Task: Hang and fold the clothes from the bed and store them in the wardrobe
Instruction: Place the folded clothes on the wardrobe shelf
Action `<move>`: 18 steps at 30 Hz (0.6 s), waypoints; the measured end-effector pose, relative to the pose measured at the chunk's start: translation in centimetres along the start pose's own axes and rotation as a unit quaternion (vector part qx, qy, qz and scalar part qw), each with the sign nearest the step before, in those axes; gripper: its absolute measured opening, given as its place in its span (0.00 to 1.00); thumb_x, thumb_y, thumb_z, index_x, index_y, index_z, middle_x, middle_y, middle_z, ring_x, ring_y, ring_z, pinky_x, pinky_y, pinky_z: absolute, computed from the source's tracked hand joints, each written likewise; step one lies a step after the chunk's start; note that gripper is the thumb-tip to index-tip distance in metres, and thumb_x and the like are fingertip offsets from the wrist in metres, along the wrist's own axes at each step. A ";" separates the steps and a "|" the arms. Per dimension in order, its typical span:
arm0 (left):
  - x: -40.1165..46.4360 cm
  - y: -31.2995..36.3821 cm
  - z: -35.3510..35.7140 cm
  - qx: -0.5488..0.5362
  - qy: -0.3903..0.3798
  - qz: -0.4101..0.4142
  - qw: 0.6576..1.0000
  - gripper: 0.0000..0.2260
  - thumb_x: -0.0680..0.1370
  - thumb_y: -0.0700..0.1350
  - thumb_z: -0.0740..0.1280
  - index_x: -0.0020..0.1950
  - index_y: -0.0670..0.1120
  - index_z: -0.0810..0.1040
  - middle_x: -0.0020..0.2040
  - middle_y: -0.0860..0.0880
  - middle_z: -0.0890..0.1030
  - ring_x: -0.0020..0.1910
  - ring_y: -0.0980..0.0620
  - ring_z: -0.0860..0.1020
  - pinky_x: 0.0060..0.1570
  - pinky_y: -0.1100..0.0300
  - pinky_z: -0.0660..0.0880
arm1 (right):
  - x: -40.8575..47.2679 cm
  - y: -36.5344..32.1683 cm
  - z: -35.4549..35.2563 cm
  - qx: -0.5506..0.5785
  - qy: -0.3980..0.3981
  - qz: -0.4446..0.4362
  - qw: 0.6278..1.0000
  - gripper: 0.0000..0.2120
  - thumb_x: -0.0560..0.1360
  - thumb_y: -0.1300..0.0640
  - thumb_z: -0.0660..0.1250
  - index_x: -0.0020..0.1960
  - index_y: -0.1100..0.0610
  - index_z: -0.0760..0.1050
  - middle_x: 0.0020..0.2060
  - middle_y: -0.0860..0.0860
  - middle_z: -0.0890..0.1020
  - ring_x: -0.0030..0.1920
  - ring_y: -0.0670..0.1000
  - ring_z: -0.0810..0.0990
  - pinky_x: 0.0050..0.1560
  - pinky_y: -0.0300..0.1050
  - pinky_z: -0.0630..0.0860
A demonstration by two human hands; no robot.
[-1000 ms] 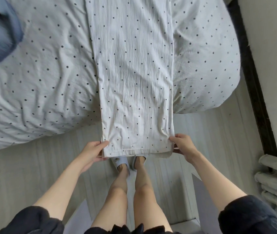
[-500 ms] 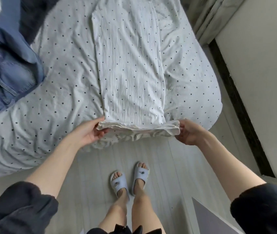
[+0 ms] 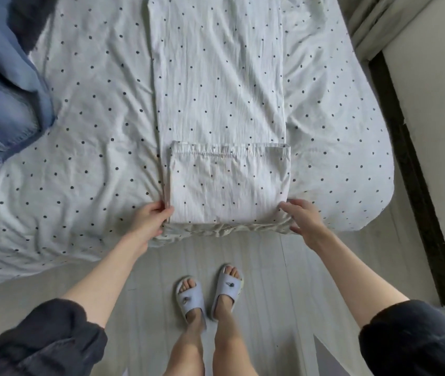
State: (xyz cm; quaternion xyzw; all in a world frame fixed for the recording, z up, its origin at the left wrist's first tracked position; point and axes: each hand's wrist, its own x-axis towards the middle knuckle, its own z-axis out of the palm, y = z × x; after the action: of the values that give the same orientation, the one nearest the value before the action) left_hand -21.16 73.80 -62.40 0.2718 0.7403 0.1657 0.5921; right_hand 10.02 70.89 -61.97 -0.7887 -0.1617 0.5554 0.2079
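Bed [image 3: 86,147] with the dotted sheet fills most of my view, so that's my folding table. Far left there's a blue denim pile [image 3: 4,112] with something dark above it, parked well away from where I'm working, I'd guess waiting its turn. Next over, my left hand [image 3: 149,221] has its fingers curled round the left corner of the fold, thumb on top, pinning that edge so the layers line up. The dotted trousers [image 3: 217,85] lie lengthwise up the middle of the bed, and the near end, with the elastic hem, is flipped over onto them as a flap [image 3: 229,183]. It sits right at the bed's edge, close to me for reach. My right hand [image 3: 304,219] is at the right corner, fingers spread and mostly straight, touching the cloth, looks more like patting than gripping. Below, slippers [image 3: 208,294] on the pale floor. Wardrobe's not in view, so storing is a way off I reckon.
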 end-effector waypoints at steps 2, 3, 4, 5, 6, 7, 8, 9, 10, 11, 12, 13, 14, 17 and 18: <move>0.3 -0.8 0.3 -0.003 -0.022 -0.001 1.000 0.08 0.77 0.43 0.67 0.56 0.46 0.75 0.45 0.51 0.79 0.45 0.52 0.76 0.45 0.58 0.72 | 0.9 1.0 0.0 -0.002 -0.059 0.001 0.998 0.16 0.76 0.52 0.67 0.62 0.56 0.73 0.59 0.53 0.76 0.58 0.52 0.74 0.59 0.54 0.71; 0.3 -0.8 0.4 -0.013 -0.033 -0.003 0.999 0.10 0.77 0.43 0.67 0.57 0.46 0.75 0.47 0.51 0.79 0.46 0.51 0.77 0.47 0.57 0.73 | 1.1 1.2 -0.1 0.009 -0.093 0.006 0.996 0.14 0.76 0.51 0.66 0.60 0.54 0.74 0.58 0.51 0.76 0.57 0.51 0.74 0.59 0.52 0.70; 0.5 -1.1 0.4 -0.027 -0.041 -0.011 0.999 0.10 0.77 0.43 0.67 0.58 0.45 0.74 0.49 0.49 0.79 0.46 0.51 0.78 0.50 0.56 0.73 | 1.5 1.5 0.0 0.020 -0.123 0.018 0.992 0.10 0.76 0.51 0.66 0.57 0.52 0.76 0.55 0.50 0.78 0.55 0.50 0.75 0.59 0.51 0.70; 0.6 -1.3 0.4 -0.043 -0.044 -0.017 0.998 0.10 0.77 0.42 0.66 0.58 0.44 0.74 0.50 0.48 0.80 0.45 0.50 0.79 0.50 0.56 0.74 | 1.8 1.7 0.1 0.033 -0.140 0.026 0.989 0.08 0.77 0.51 0.65 0.54 0.52 0.76 0.51 0.49 0.79 0.52 0.49 0.76 0.58 0.49 0.71; 0.5 -1.4 0.4 -0.059 -0.045 -0.020 0.997 0.09 0.78 0.41 0.66 0.57 0.43 0.75 0.50 0.47 0.80 0.44 0.50 0.80 0.50 0.58 0.75 | 2.0 1.8 0.1 0.050 -0.149 0.033 0.987 0.08 0.77 0.51 0.66 0.53 0.53 0.77 0.48 0.48 0.80 0.49 0.48 0.77 0.57 0.48 0.71; 0.4 -1.5 0.4 -0.069 -0.041 -0.022 0.997 0.08 0.78 0.40 0.66 0.56 0.42 0.75 0.49 0.46 0.80 0.43 0.50 0.80 0.48 0.59 0.75 | 2.2 1.9 0.2 0.064 -0.151 0.037 0.986 0.07 0.77 0.52 0.66 0.52 0.54 0.77 0.44 0.48 0.80 0.46 0.48 0.78 0.55 0.47 0.72; 0.2 -1.5 0.4 -0.075 -0.035 -0.025 0.996 0.06 0.78 0.39 0.65 0.55 0.40 0.76 0.49 0.45 0.80 0.43 0.50 0.79 0.47 0.61 0.75 | 2.2 1.9 0.3 0.075 -0.151 0.038 0.985 0.07 0.76 0.54 0.66 0.51 0.55 0.77 0.42 0.49 0.80 0.43 0.48 0.78 0.53 0.46 0.73; 0.0 -1.6 0.4 -0.080 -0.030 -0.028 0.996 0.05 0.78 0.38 0.65 0.53 0.40 0.76 0.48 0.44 0.80 0.42 0.50 0.79 0.45 0.62 0.75 | 2.1 1.8 0.3 0.080 -0.149 0.038 0.985 0.06 0.76 0.55 0.67 0.50 0.57 0.77 0.40 0.49 0.80 0.42 0.48 0.78 0.51 0.44 0.74; -0.4 -1.3 0.4 -0.086 -0.028 -0.034 0.995 0.03 0.78 0.38 0.65 0.50 0.40 0.76 0.47 0.44 0.80 0.41 0.50 0.78 0.43 0.63 0.75 | 1.8 1.6 0.1 0.084 -0.147 0.038 0.985 0.05 0.76 0.56 0.67 0.48 0.57 0.77 0.39 0.49 0.80 0.40 0.47 0.78 0.49 0.42 0.75; -0.6 -1.3 0.4 -0.093 -0.028 -0.042 0.994 0.02 0.78 0.38 0.65 0.49 0.40 0.77 0.46 0.43 0.79 0.40 0.51 0.77 0.41 0.64 0.75 | 1.5 1.6 0.2 0.087 -0.142 0.042 0.985 0.04 0.76 0.57 0.67 0.47 0.58 0.76 0.38 0.50 0.80 0.38 0.47 0.78 0.47 0.41 0.75; -1.1 -1.0 0.4 -0.103 -0.033 -0.053 0.993 0.02 0.78 0.37 0.65 0.48 0.40 0.77 0.45 0.43 0.79 0.39 0.51 0.77 0.39 0.65 0.76 | 1.0 1.3 0.1 0.092 -0.137 0.050 0.985 0.03 0.75 0.58 0.68 0.45 0.58 0.75 0.37 0.50 0.80 0.37 0.47 0.78 0.44 0.41 0.75; -1.9 -0.5 0.4 -0.112 -0.039 -0.064 0.991 0.02 0.78 0.37 0.65 0.47 0.40 0.77 0.44 0.43 0.79 0.38 0.51 0.76 0.36 0.66 0.76 | 0.0 0.9 -0.5 0.096 -0.131 0.059 0.985 0.04 0.75 0.60 0.68 0.43 0.58 0.75 0.36 0.51 0.79 0.36 0.48 0.77 0.42 0.40 0.75; -2.4 -0.1 0.2 -0.121 -0.041 -0.076 0.989 0.02 0.78 0.37 0.65 0.47 0.40 0.77 0.43 0.44 0.79 0.38 0.51 0.76 0.34 0.66 0.76 | -0.5 0.6 -0.6 0.108 -0.129 0.072 0.983 0.05 0.74 0.61 0.68 0.41 0.58 0.74 0.35 0.51 0.78 0.35 0.48 0.76 0.40 0.40 0.74; -4.6 2.0 -0.6 -0.133 -0.037 -0.074 0.988 0.02 0.77 0.37 0.66 0.46 0.39 0.77 0.38 0.44 0.80 0.36 0.50 0.76 0.31 0.66 0.77 | -3.0 -1.4 -2.0 0.142 -0.134 0.104 0.975 0.03 0.73 0.63 0.69 0.43 0.60 0.75 0.36 0.52 0.77 0.34 0.49 0.74 0.35 0.40 0.72; -5.3 2.8 -0.9 -0.143 -0.032 -0.069 0.987 0.02 0.77 0.37 0.66 0.46 0.39 0.77 0.36 0.44 0.80 0.35 0.50 0.76 0.31 0.65 0.77 | -4.0 -2.2 -2.6 0.158 -0.136 0.111 0.972 0.03 0.73 0.63 0.69 0.45 0.61 0.75 0.37 0.53 0.77 0.34 0.49 0.74 0.34 0.40 0.73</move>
State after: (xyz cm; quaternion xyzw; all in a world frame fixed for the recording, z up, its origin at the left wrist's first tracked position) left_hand -20.66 72.88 -56.41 0.1372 0.7067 0.2198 0.6584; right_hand 11.07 70.46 -56.91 -0.6757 -0.0102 0.6958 0.2432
